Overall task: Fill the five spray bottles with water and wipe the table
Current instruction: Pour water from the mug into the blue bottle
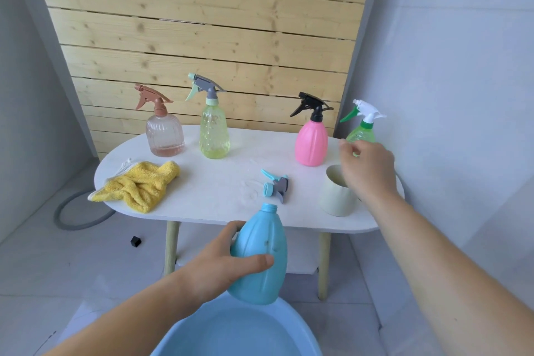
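My left hand (pixel 222 263) grips an uncapped blue bottle (pixel 260 254) above a blue basin (pixel 239 332) of water. Its blue-and-grey spray head (pixel 274 186) lies loose on the white table (pixel 208 182). My right hand (pixel 367 170) hovers over the rim of a pale cup (pixel 336 196), fingers loosely curled, holding nothing. Along the back stand a brown-topped clear bottle (pixel 164 136), a yellow-green bottle (pixel 214 133), a pink bottle (pixel 311 144) and a green bottle (pixel 362 130) partly behind my right hand. A yellow cloth (pixel 141 185) lies at the table's left end.
A wooden slat wall rises behind the table. A grey hose loop (pixel 78 211) and a small black cap (pixel 135 241) lie on the floor at the left. Wet marks show on the tabletop near the spray head.
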The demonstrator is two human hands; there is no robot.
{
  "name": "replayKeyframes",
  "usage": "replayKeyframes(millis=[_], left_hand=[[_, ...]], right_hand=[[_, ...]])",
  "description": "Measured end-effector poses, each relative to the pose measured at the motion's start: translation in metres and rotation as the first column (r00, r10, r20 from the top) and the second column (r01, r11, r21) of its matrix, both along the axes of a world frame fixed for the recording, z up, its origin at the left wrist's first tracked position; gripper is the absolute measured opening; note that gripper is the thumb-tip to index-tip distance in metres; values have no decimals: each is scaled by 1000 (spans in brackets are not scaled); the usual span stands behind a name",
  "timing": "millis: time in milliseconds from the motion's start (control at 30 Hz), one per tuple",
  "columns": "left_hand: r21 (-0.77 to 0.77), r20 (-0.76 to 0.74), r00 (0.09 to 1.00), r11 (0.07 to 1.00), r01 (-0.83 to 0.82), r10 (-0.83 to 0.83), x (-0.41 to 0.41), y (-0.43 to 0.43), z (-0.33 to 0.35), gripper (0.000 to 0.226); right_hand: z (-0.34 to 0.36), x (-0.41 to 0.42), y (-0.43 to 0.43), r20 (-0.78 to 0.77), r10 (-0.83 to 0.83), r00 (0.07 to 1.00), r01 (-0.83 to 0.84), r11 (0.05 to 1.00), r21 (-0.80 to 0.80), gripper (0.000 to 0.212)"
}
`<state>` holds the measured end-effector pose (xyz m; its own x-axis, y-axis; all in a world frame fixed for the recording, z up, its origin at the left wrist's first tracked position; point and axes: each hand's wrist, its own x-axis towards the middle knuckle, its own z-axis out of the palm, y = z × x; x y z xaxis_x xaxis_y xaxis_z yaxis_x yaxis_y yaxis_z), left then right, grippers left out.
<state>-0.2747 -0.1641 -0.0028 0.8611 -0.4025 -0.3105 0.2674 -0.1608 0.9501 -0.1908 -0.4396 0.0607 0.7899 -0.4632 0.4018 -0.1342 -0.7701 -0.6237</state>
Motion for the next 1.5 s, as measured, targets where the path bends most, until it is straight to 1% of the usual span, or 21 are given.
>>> replayKeyframes(millis=[67, 100, 167, 233, 300, 400, 433, 500, 533, 633, 667, 767, 833, 967, 1033, 1100, 1167, 1267, 1400, 1500], left_hand=[[5, 3, 1000, 1000, 14, -14, -2, -4, -1, 68], [7, 5, 1000, 1000, 20, -20, -3, -5, -2, 68], [6, 6, 1000, 1000, 26, -26, -5, -7, -3, 67], [5, 8, 1000, 1000, 30, -30, -7, -8, -4, 68], [2, 8, 999, 999, 35, -36, -9, -9, -6, 69], [-8, 10, 999, 999, 52, -51, -12, -11, -7, 70], [-8, 11, 998, 998, 55, -55, -14, -12, -8, 70], [-9, 13, 999, 999, 51, -51, -17, -12, -8, 69], [-8, 15, 999, 999, 47, -47, -18, -11, -9, 69], [-2, 27, 998, 999, 50, -50, -25, -8, -9, 68], [-1, 32, 998, 998, 56, -56, -26, -7, -10, 68], [13, 39, 997, 997, 71, -71, -36, 1, -11, 67], [27, 46, 996, 997, 72, -73, -43, 7, -15, 69], [83, 43, 996, 994, 72, -76, -58, 28, -28, 81], [106, 19, 997, 992, 73, -75, -66, 39, -37, 81], [109, -13, 998, 992, 58, -57, -74, 49, -51, 80], [115, -59, 998, 993, 16, -9, -83, 55, -69, 81], [125, -131, 988, 990, -62, 78, -99, 60, -102, 83], [163, -191, 972, 981, -105, 136, -117, 59, -142, 81], [192, -217, 964, 975, -110, 152, -125, 60, -165, 76]], right_hand=[[-4, -4, -24, -156, -61, 986, 58, 998, -24, 48], [-6, -6, -33, -229, -58, 972, 62, 998, 11, 51], [-12, -10, -45, -333, 10, 943, 30, 993, 116, 53], [-17, -14, -51, -373, 82, 924, 10, 971, 238, 56], [-22, -18, -56, -378, 81, 922, 50, 945, 324, 53], [-27, -22, -61, -421, 60, 905, 88, 943, 322, 42], [-28, -23, -62, -434, 61, 899, 95, 940, 329, 41], [-33, -26, -62, -438, 83, 895, 101, 919, 380, 46], [-34, -29, -61, -438, 107, 893, 99, 900, 424, 44], [-35, -46, -52, -394, 208, 895, 55, 825, 562, 24], [-33, -53, -49, -370, 243, 897, 34, 795, 606, 20], [-21, -75, -30, -261, 330, 907, -43, 689, 723, 25], [-17, -90, -11, -218, 391, 894, -84, 626, 776, 31], [-36, -119, 28, -210, 498, 842, -104, 531, 841, 37], [-57, -130, 42, -225, 525, 821, -88, 506, 858, 36], [-82, -135, 54, -277, 531, 801, -58, 529, 847, 34], [-111, -136, 63, -350, 531, 771, -41, 591, 806, 34], [-158, -137, 72, -450, 554, 701, -70, 681, 729, 35], [-213, -140, 79, -587, 574, 571, -103, 759, 642, 33], [-244, -143, 79, -658, 538, 527, -165, 824, 542, 34]])
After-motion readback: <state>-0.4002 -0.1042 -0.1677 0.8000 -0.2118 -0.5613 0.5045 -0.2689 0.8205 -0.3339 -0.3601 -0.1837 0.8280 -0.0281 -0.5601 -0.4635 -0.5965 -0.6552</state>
